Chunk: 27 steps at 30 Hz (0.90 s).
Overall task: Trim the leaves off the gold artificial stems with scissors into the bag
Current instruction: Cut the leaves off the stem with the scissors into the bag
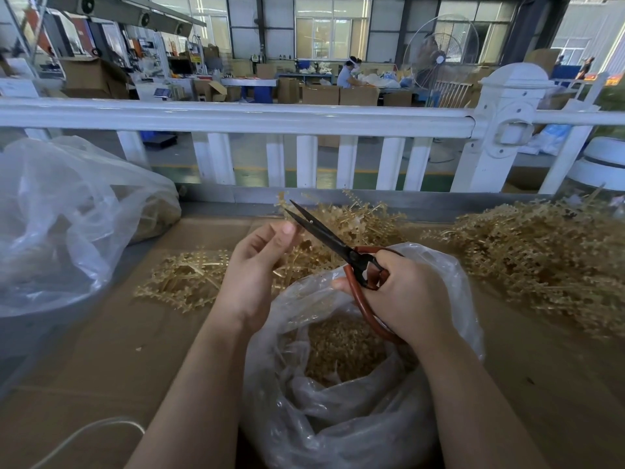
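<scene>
My right hand (402,296) grips the red handles of black-bladed scissors (324,236), whose blades are slightly parted and point up and left. My left hand (260,262) is raised beside the blades with its fingers curled, thumb and fingertips pinched together near the blade; what it pinches is too small to make out. Below both hands stands an open clear plastic bag (338,418) holding a heap of cut gold leaves (341,350). Gold stems (189,275) lie on the cardboard to the left, with more behind the scissors (355,218).
A large pile of gold stems (548,252) lies at the right. A big crumpled clear bag (67,214) sits at the left. A white railing (236,116) runs along the table's far edge. A white cord (91,431) lies at the lower left of the cardboard (118,350).
</scene>
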Motion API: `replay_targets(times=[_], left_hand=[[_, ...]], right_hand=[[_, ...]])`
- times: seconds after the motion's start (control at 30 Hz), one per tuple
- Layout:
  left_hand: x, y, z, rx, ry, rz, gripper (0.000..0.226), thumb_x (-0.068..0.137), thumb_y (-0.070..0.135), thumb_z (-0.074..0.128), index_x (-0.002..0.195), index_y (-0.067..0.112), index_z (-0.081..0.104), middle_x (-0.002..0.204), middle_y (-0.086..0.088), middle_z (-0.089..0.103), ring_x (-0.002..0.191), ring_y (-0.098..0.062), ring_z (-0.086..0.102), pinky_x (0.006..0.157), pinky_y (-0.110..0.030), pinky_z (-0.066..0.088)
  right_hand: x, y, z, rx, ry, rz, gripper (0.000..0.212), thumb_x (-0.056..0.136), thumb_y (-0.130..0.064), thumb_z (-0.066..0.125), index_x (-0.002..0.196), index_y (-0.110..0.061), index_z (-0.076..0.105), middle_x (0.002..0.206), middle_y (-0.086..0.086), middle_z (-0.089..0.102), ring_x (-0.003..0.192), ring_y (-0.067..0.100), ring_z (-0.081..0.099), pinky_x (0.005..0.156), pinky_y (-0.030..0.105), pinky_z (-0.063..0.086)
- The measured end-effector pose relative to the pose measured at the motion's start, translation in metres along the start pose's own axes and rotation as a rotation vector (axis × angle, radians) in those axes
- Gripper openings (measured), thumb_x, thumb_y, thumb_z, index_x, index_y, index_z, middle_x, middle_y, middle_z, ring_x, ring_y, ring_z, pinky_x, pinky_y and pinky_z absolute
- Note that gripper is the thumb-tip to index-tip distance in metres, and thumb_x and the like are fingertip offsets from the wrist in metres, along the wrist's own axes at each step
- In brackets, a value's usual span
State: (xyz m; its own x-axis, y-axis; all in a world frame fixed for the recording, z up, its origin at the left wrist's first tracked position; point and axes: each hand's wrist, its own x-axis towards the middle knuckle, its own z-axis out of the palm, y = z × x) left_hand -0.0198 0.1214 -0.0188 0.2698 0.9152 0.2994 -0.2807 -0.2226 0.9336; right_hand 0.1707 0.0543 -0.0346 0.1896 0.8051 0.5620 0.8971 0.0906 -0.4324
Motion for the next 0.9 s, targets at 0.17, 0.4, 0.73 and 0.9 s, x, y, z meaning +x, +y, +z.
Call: replay_targets(times=[0.17, 0.4, 0.73, 0.9], left_hand=[[-0.0004, -0.0001, 0.0006, -0.042, 0.002, -0.046, 0.018, 0.084, 0.034, 0.065, 0.071, 0.025, 0.072, 0.070, 0.005, 0.053, 0.064, -0.007, 0.041, 0.068, -0.028, 0.033], [0.0015, -0.0042, -0.0002, -0.037, -0.071, 0.064, 0.010, 0.085, 0.020, 0.065, 0.079, 0.019, 0.073, 0.074, 0.011, 0.070, 0.073, 0.004, 0.062, 0.072, -0.007, 0.046], [0.0006, -0.0047, 0.0021, 0.062, -0.005, 0.080, 0.020, 0.087, 0.024, 0.068, 0.096, 0.007, 0.072, 0.096, -0.004, 0.074, 0.093, -0.011, 0.065, 0.084, -0.015, 0.048], [0.0024, -0.0072, 0.0022, 0.056, 0.015, 0.080, 0.021, 0.092, 0.016, 0.066, 0.103, -0.001, 0.070, 0.100, -0.009, 0.073, 0.094, -0.010, 0.064, 0.084, -0.014, 0.048]], right_hand=[[-0.0006, -0.0002, 0.0001, 0.032, -0.026, -0.039, 0.074, 0.069, -0.093, 0.040, 0.083, -0.027, 0.070, 0.069, -0.016, 0.064, 0.066, 0.004, 0.061, 0.061, 0.019, 0.051], [-0.0019, -0.0023, -0.0012, 0.065, -0.035, -0.050, 0.077, 0.069, -0.096, 0.036, 0.095, -0.033, 0.071, 0.076, -0.023, 0.065, 0.068, -0.003, 0.058, 0.060, 0.004, 0.034], [-0.0006, 0.0012, 0.0029, 0.015, -0.010, -0.042, 0.070, 0.069, -0.092, 0.044, 0.079, -0.026, 0.066, 0.071, -0.016, 0.064, 0.066, 0.003, 0.061, 0.059, 0.016, 0.050], [-0.0001, 0.0020, 0.0041, 0.061, 0.011, -0.057, 0.060, 0.070, -0.086, 0.051, 0.071, -0.027, 0.060, 0.065, -0.013, 0.063, 0.062, 0.003, 0.060, 0.057, 0.019, 0.051]])
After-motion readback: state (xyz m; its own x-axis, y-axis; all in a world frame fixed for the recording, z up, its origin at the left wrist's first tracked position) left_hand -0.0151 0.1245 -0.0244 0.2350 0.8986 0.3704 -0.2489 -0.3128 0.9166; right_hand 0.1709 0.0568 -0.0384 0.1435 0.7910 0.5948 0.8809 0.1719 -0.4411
